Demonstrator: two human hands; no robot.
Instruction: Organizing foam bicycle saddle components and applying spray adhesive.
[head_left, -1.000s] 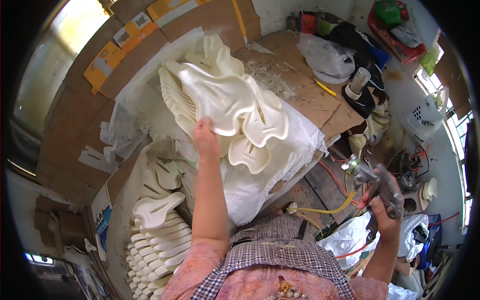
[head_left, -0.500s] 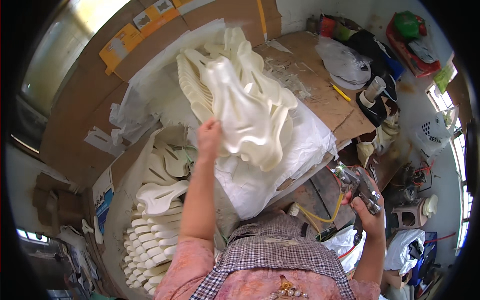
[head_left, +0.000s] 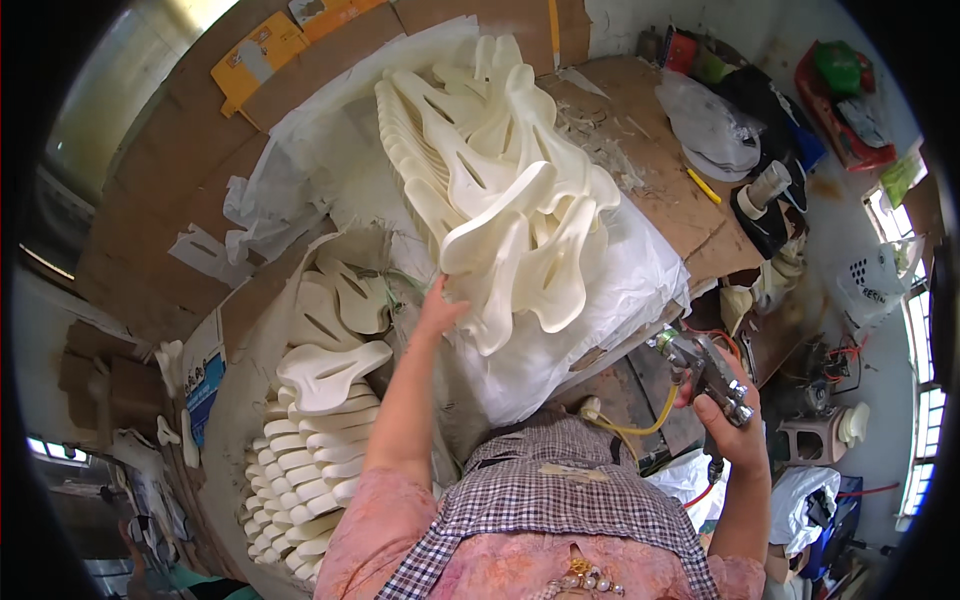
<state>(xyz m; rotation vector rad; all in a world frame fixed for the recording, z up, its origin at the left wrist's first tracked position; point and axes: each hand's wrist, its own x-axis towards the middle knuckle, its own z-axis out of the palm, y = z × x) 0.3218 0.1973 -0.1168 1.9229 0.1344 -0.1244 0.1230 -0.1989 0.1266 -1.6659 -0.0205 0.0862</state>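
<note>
A tilted cream piece tops the pile on the bench, just ahead of the nearer left hand, long axis slanting up rightward. Its fingers are parted at the piece's edge; the right hand clasps a spray gun

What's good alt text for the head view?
A person's right hand holds a metal spray gun; the left hand, thumb spread, is at a pile of cream saddle-shaped pieces on white sheeting. More pieces are stacked at lower left.
</note>
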